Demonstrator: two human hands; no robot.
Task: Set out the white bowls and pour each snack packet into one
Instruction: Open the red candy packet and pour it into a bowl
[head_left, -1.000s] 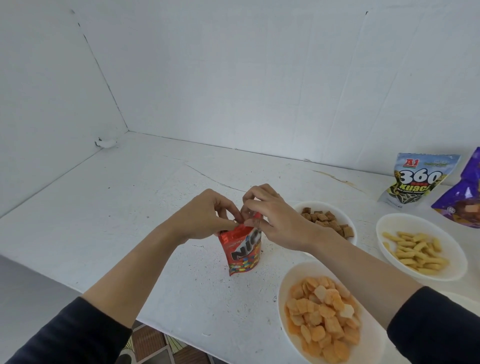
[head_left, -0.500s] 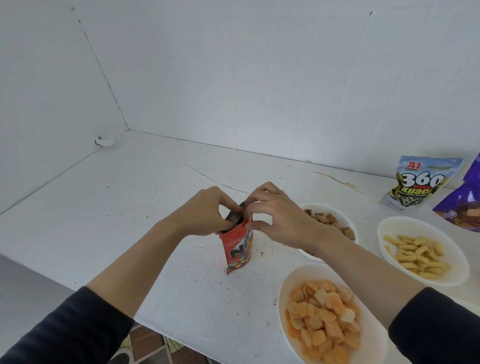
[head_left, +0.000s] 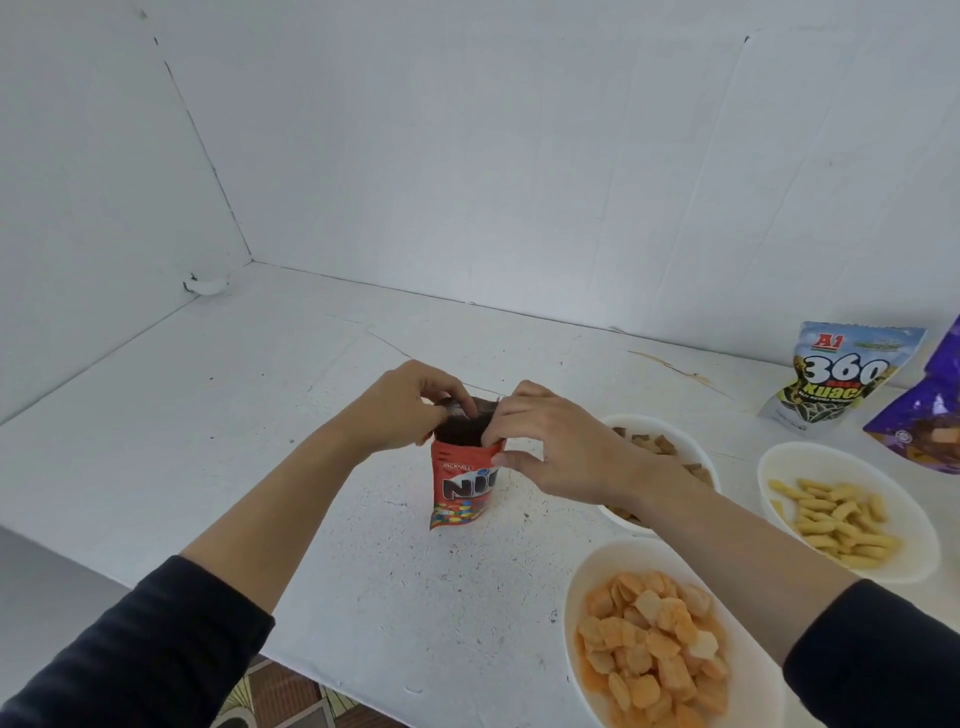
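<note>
The red snack packet (head_left: 462, 483) stands upright on the white table (head_left: 260, 415), its top torn open; the left hand (head_left: 400, 410) pinches the left edge of the mouth; the right hand (head_left: 550, 447) pinches the right edge. Right of it sit three filled white bowls: brown pieces (head_left: 670, 447), yellow sticks (head_left: 841, 514), orange crackers (head_left: 654, 644); two sealed packets (head_left: 836, 384) stand behind them.
</note>
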